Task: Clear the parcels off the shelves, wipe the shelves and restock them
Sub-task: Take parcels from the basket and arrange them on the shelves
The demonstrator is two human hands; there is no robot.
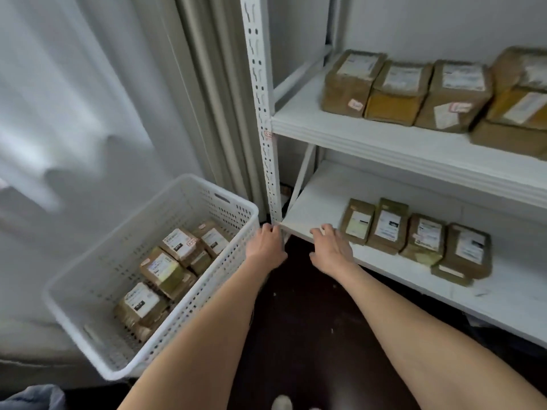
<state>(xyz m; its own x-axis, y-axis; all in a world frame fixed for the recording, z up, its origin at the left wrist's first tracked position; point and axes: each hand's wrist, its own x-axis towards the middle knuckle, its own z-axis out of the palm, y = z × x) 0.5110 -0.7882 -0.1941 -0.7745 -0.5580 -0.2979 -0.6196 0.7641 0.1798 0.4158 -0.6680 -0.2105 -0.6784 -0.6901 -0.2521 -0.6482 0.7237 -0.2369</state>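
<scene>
A white shelving unit fills the right side. Its upper shelf [340,125] carries several brown parcels [396,93] with white labels. The lower shelf [313,199] holds a row of smaller brown parcels [387,229] near its front edge. My left hand [266,244] hovers at the corner between the basket rim and the shelf post, fingers curled, holding nothing. My right hand [331,250] reaches over the lower shelf's front edge, fingers apart, just left of the nearest parcel [356,221] and apart from it.
A white perforated plastic basket [97,279] stands on the floor at the left with several brown parcels [165,270] inside. The perforated shelf post [263,113] rises between basket and shelves. Pale curtains hang at the left; the floor below is dark.
</scene>
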